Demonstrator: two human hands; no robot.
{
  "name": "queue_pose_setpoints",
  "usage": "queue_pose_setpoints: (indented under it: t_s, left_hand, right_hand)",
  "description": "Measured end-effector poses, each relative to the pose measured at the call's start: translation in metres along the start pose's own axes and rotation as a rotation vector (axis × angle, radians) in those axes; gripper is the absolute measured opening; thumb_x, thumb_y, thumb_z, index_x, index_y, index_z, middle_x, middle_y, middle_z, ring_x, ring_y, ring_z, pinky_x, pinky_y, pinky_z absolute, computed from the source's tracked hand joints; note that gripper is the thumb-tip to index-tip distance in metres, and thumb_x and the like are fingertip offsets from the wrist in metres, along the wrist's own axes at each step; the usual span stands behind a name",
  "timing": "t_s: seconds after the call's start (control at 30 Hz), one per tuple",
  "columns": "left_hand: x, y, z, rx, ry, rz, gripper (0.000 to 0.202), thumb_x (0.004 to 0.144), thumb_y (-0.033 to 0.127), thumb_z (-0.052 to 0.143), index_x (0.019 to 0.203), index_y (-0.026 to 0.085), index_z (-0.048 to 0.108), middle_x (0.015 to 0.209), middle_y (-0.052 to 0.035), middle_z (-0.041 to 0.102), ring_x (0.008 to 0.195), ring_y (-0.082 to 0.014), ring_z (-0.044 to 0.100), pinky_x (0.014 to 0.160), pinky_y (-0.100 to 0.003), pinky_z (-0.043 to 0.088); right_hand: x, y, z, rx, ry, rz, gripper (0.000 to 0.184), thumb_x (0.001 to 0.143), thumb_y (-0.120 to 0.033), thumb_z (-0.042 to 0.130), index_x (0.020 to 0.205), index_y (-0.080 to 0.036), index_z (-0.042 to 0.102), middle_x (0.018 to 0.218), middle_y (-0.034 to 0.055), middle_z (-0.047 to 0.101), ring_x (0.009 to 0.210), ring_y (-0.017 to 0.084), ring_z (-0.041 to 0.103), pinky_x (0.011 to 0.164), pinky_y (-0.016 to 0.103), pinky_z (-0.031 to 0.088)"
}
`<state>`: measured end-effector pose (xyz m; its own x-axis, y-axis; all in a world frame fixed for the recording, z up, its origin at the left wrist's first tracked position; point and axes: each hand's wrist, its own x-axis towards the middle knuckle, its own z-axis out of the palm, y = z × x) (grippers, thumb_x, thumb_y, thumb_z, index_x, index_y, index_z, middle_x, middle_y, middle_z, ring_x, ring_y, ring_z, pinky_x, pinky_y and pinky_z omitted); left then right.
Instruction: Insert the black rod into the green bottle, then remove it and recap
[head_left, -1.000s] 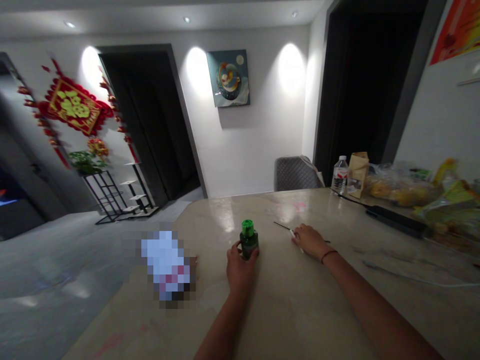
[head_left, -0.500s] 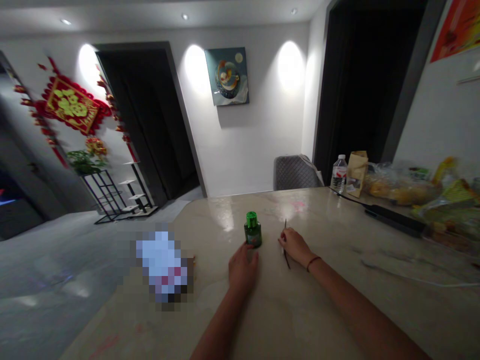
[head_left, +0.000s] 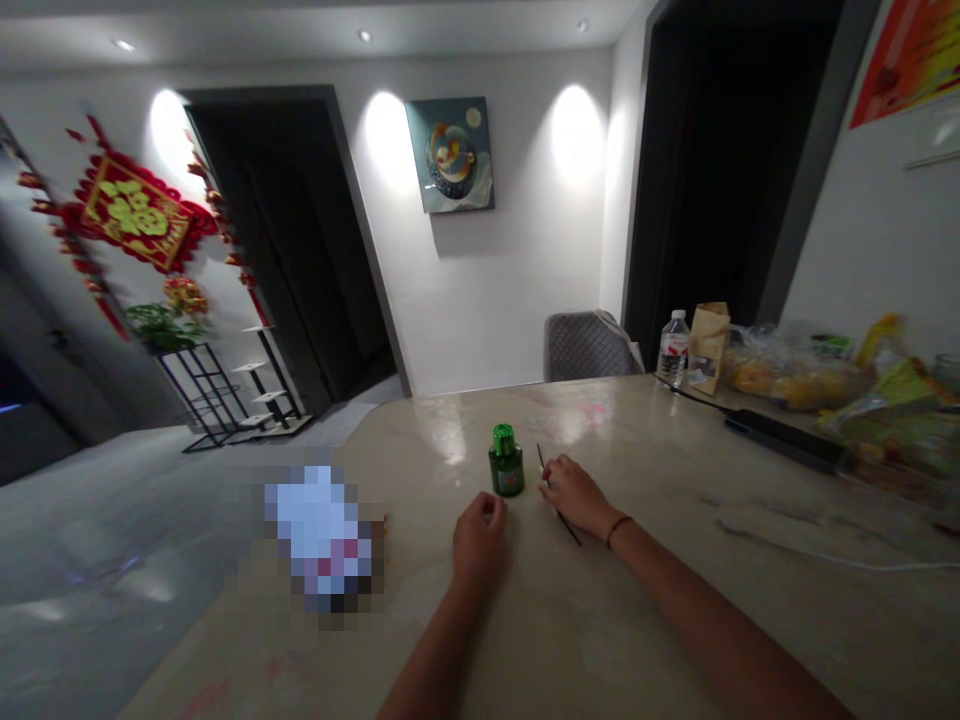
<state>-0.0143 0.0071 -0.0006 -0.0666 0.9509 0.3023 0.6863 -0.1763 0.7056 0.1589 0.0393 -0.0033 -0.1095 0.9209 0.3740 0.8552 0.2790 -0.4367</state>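
Stone counter carries an upright green-capped bottle, just beyond the left hand and just beside the right. Left fingers are clenched in a fist, grasping nothing, resting near the bottle. Right hand lies on the counter, its fingers curled on a thin black stick running diagonally beneath them.

**Tight gap at the bottle, wide lane at lower right**

The green bottle stands just beyond the left hand. A thin stick runs under the right hand, narrowing the gap to the bottle. A hand can pass over the table at lower right. A blurred object stands in the way left of center; a power strip and bags block the far right.
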Motion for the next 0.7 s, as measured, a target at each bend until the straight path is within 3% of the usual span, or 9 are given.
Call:
queue_pose_setpoints:
  t_s: [0.07,0.17,0.3,0.47,0.6,0.7]
  left_hand:
    - [0.001,-0.001,-0.002,-0.053,0.093,-0.06,0.031,0.078,0.035,0.038,0.052,0.018,0.039,0.049,0.0051,0.038,0.05,-0.0088,0.038,0.051,-0.02,0.027]
    - [0.001,-0.007,-0.002,-0.076,0.153,-0.046,0.033,0.072,0.029,0.04,0.048,0.019,0.02,0.048,0.0066,0.019,0.047,-0.0069,0.024,0.048,-0.02,0.02]
    - [0.002,-0.013,0.002,-0.073,0.124,0.0,0.03,0.068,0.023,0.039,0.05,0.019,0.015,0.049,0.0061,0.015,0.049,-0.0068,0.019,0.048,-0.02,0.017]
    - [-0.001,-0.009,0.004,-0.025,0.098,0.031,0.033,0.071,0.029,0.037,0.048,0.018,0.015,0.05,0.005,0.014,0.049,-0.0067,0.016,0.048,-0.022,0.014]
    - [-0.006,-0.003,0.004,-0.009,0.023,0.056,0.039,0.072,0.037,0.037,0.047,0.018,0.014,0.05,0.0046,0.013,0.047,-0.006,0.013,0.047,-0.023,0.012]
    - [-0.008,-0.001,0.002,-0.017,-0.026,0.06,0.039,0.07,0.037,0.039,0.047,0.019,0.014,0.049,0.0045,0.013,0.046,-0.0058,0.014,0.046,-0.023,0.011]
  right_hand:
    - [0.002,-0.001,-0.006,-0.043,0.091,0.032,0.013,0.075,-0.014,0.043,0.069,-0.016,0.055,0.078,0.0066,0.054,0.074,0.015,0.049,0.067,0.023,0.034]
    - [0.004,-0.002,-0.015,-0.105,0.146,0.067,0.022,0.067,-0.003,0.036,0.055,-0.017,0.048,0.061,0.0039,0.051,0.059,0.013,0.043,0.055,0.024,0.027]
    - [0.002,-0.004,-0.018,-0.073,0.089,0.002,0.021,0.063,-0.005,0.037,0.046,-0.018,0.04,0.048,0.0008,0.041,0.048,0.011,0.031,0.05,0.026,0.018]
    - [-0.002,0.0,0.0,0.144,0.095,-0.083,0.032,0.073,-0.02,0.042,0.043,-0.018,0.03,0.044,-0.0039,0.027,0.045,0.008,0.022,0.049,0.025,0.016]
    - [-0.001,0.017,0.011,0.485,0.112,0.11,0.044,0.072,-0.042,0.046,0.043,-0.021,0.021,0.042,-0.0067,0.02,0.043,0.006,0.019,0.044,0.023,0.017]
    - [-0.002,0.026,0.007,0.742,-0.037,0.312,0.042,0.07,-0.05,0.044,0.046,-0.023,0.023,0.037,-0.0088,0.021,0.035,0.006,0.019,0.038,0.022,0.016]
